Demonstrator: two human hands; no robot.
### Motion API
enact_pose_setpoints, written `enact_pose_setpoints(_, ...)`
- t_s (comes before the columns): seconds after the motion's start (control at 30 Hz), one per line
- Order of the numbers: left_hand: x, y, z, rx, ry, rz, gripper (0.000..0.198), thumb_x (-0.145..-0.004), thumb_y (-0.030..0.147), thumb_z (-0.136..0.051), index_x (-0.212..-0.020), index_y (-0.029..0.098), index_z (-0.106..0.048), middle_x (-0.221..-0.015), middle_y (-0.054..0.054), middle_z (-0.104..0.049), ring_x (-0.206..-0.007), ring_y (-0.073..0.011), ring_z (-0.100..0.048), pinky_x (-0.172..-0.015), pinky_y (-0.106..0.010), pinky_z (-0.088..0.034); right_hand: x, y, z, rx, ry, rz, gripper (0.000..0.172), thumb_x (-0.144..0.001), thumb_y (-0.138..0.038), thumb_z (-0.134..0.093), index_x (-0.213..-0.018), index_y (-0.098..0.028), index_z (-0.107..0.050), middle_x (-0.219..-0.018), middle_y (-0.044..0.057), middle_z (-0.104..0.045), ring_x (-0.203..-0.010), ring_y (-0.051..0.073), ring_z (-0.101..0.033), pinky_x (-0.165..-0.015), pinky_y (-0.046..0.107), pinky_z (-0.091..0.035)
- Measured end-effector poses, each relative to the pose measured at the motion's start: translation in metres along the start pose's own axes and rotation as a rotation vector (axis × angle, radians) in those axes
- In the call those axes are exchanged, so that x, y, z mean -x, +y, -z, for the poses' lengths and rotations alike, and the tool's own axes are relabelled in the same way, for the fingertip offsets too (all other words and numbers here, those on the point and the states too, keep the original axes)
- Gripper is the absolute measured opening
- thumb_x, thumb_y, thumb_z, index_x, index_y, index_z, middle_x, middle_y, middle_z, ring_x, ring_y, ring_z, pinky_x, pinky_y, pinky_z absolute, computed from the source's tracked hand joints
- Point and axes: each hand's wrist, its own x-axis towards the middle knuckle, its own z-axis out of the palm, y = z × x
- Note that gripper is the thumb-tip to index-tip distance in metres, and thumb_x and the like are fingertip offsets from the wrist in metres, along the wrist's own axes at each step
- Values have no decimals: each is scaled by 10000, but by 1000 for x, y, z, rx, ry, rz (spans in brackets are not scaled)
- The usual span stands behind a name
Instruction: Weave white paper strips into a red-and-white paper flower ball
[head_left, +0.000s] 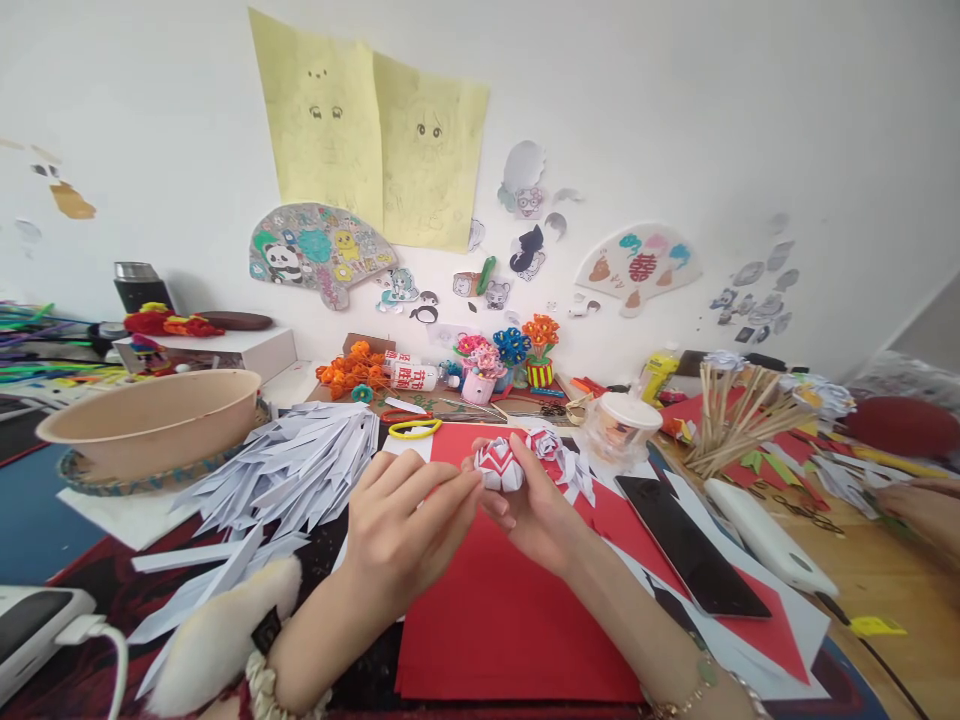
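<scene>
**Both my hands on a small red-and-white paper flower**

Head view: My right hand [536, 510] has its fingers closed around a small folded paper flower [501, 466], white with red zigzag marks, and holds it just above the red paper sheet [517, 620] that lies at the middle of the bench's near edge. My left hand [405, 525] is beside it, fingertips pinched onto the flower's left side, so the two hands meet on the flower. The flower is a rounded bundle with no clear long axis; its patterned face is turned up and towards me.

Just behind my right hand, touching or nearly touching the flower, lies a second red-and-white paper flower [546, 442] with loose white strips trailing to its right. To the left of my hands a big heap of white paper strips [292, 470] fans out across the bench, and beyond it, towards the left edge, stands a tan bowl [150, 420] on a woven mat. A yellow-handled pair of scissors [415, 428] lies at the far edge of the red sheet. To the right lie a black phone [686, 545] and a white power bank [765, 535], side by side and slanting towards the near right corner. Further back on the right stands a bundle of wooden sticks [739, 415], with a clear lidded jar [621, 425] between it and my hands. Another person's hand [926, 510] shows at the right edge.
</scene>
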Motion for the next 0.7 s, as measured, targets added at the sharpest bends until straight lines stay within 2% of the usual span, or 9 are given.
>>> enact_pose_setpoints(0.13,-2,0,1,64,11,115,124,-917,137,-626,-983,232,-670,-830,-6,-738,-705,-160,-596,-644,-314,-377,2,-2,0,24,-38,30,431,-855,-557,-700,-1105,-206,-706,-619,-43,-598,-466,69,-436,-439,181,-307)
enact_pose_setpoints(0.3,0,0,-4,115,-32,84,89,-914,134,-631,-960,208,-646,-864,-2,-732,-729,-155,-603,-671,-306,-371,3,-1,0,42,-21,26,406,-851,-534,-721,-1125,-234,-728,-667,-31,-625,-531,86,-508,-494,195,-362)
enact_pose_setpoints(0.47,1,0,-5,143,-52,151,72,-919,148,-635,-951,213,-633,-871,3,-718,-767,-164,-603,-698,-305,-369,3,-1,1,40,-45,7,438,-861,-545,-702,-1164,-230,-728,-731,-8,-650,-587,106,-549,-546,216,-413)
enact_pose_setpoints(0.7,0,1,-4,174,-87,176,56,-919,151,-640,-916,204,-622,-864,13,-713,-775,-169,-594,-704,-311,-326,4,-1,-2,124,-62,37,412,-875,-499,-702,-1183,-226,-712,-744,-9,-619,-617,118,-521,-566,238,-414)
